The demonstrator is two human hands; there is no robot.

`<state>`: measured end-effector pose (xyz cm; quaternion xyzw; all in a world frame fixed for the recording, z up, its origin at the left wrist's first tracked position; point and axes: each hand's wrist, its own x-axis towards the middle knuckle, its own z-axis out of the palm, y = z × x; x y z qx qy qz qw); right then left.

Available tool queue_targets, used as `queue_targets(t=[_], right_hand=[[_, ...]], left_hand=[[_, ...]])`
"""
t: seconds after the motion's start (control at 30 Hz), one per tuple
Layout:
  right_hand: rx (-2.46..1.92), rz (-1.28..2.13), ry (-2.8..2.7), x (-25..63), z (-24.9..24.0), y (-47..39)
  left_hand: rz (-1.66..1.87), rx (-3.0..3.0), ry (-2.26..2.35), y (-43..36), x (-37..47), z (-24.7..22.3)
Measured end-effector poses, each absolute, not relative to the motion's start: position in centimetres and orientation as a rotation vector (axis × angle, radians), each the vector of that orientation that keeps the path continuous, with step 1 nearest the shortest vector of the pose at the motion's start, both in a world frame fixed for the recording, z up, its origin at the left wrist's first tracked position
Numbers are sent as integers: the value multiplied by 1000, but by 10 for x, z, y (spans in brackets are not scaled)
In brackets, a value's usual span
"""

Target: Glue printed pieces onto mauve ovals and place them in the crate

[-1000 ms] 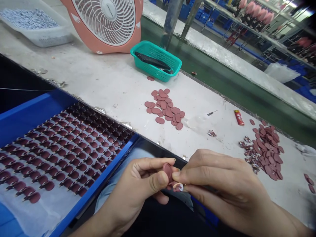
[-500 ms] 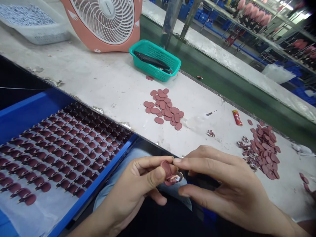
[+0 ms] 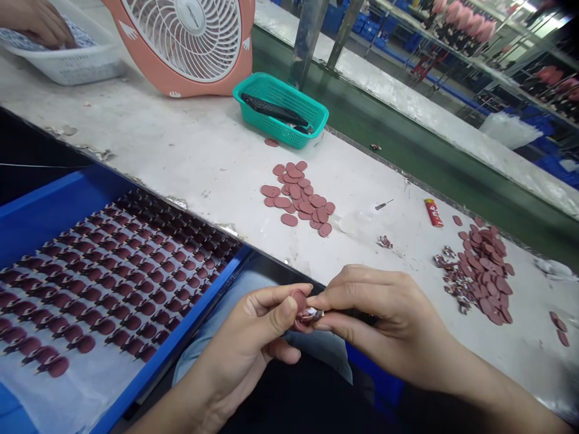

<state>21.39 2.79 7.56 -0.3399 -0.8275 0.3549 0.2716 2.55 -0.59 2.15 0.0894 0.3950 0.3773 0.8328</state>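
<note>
Between thumb and fingers, my left hand (image 3: pixel 253 337) holds a dark red oval piece (image 3: pixel 299 299). A small shiny part (image 3: pixel 310 314), brown and white, sits against it. The thumb and index finger of my right hand (image 3: pixel 384 319) pinch that shiny part from the right. Past my hands, a loose group of flat red ovals (image 3: pixel 296 193) lies on the white table (image 3: pixel 203 157). Farther right is a bigger heap of red ovals (image 3: pixel 488 271), with a small pile of shiny parts (image 3: pixel 456 283) at its left side.
At left, a blue tray (image 3: pixel 172 361) holds rows of dark red pieces. A green basket (image 3: pixel 280 111), a pink fan (image 3: pixel 190 42), a red lighter (image 3: pixel 433 213) and a needle tip (image 3: pixel 383 205) are on the table. Another person's hand (image 3: pixel 40 21) reaches into a white basket (image 3: pixel 81 63).
My right fingers have closed in from the right onto the shiny part. Another person's hand has appeared in the white basket at the top left.
</note>
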Motion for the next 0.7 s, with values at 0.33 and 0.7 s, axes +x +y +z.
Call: queue_targets(t=[0.33,0.7], right_hand=[[-928,985,-2196,212,72,28],[-954,978,-2230,212,71,30]], left_hand=[[803,136,834,-8,26,18],[823,138,830,-7,24,17]])
